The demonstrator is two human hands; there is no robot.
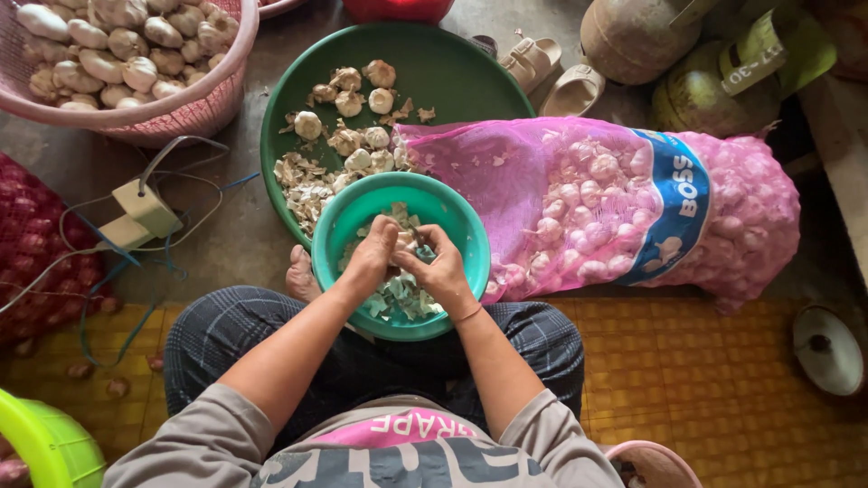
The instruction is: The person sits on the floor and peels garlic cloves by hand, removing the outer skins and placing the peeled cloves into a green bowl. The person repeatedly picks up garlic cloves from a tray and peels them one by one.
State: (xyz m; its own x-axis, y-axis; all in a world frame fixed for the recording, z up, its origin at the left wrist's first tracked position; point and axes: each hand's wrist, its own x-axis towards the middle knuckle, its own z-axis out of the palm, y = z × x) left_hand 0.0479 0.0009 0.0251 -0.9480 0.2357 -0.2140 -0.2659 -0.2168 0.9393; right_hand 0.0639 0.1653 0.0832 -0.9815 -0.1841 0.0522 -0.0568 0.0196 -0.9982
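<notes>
Floor, teal bowl point(470, 237) of garlic skins, hands point(405, 255) on garlic bulb point(406, 242)

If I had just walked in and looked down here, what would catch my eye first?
Probably the big pink mesh sack stuffed with garlic bulbs, lying on the floor at the right. Next, at centre, the left hand and right hand working together over a teal bowl of garlic skins. Behind it sits a wide green tray of loose bulbs, with a pink basket of garlic at top left.

Two hands point(407, 258) are seen, one teal bowl point(470, 239), one green basin point(452, 72), one pink basket point(217, 99), one pink mesh sack point(597, 208), two sandals point(551, 77) far off.
</notes>
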